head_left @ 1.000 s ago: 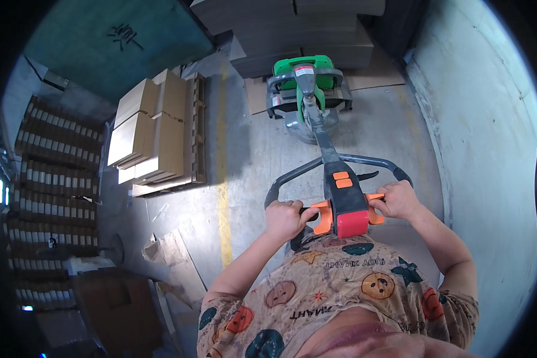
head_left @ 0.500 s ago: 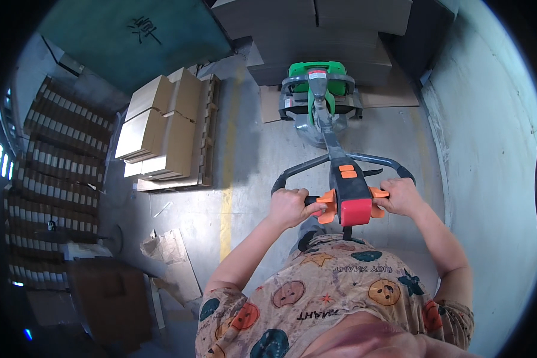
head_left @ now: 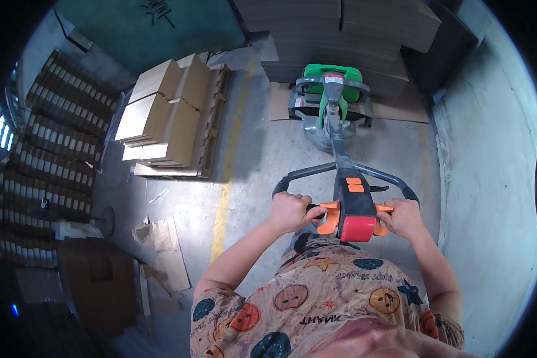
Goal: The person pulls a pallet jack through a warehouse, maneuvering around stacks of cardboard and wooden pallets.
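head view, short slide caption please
Left hand and right hand grip the handle of a green-and-grey pallet truck, with stacked cardboard on a wooden pallet to the left.

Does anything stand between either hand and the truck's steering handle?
Nothing visible does. The left hand and right hand both grip the steering handle, one on each side of its red end. The cardboard stack stands beyond the truck's green cover.

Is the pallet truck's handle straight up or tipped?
Tipped: the tiller handle slants from the pallet truck toward the left hand and right hand.
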`<move>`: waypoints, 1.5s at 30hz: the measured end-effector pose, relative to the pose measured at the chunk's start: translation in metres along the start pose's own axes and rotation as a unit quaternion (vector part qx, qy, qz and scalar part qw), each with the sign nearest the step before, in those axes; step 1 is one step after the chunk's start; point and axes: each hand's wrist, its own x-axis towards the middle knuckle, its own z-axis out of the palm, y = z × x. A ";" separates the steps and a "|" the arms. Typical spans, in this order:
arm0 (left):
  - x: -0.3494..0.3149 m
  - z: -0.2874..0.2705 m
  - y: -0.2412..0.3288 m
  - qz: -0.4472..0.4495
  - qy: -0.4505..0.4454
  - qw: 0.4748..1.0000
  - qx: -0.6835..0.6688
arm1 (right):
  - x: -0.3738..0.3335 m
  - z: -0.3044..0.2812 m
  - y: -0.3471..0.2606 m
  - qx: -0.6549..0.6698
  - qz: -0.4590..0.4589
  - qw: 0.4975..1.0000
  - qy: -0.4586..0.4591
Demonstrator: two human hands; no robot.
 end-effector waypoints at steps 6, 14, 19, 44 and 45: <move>0.014 -0.009 0.012 -0.047 -0.025 0.998 -0.039 | 0.010 -0.006 0.014 0.022 0.009 1.000 0.006; 0.013 0.011 0.012 -0.058 -0.001 0.998 -0.004 | 0.020 0.001 0.036 0.038 -0.025 0.998 -0.036; 0.012 0.014 0.012 -0.041 -0.028 0.999 -0.007 | 0.020 0.004 0.042 0.045 -0.050 0.996 -0.056; 0.008 -0.002 -0.003 -0.043 -0.065 0.997 -0.007 | 0.022 -0.009 0.015 0.051 -0.017 0.994 -0.099; 0.007 -0.003 -0.001 -0.042 -0.064 0.997 -0.008 | 0.021 -0.012 0.015 0.050 -0.016 0.994 -0.099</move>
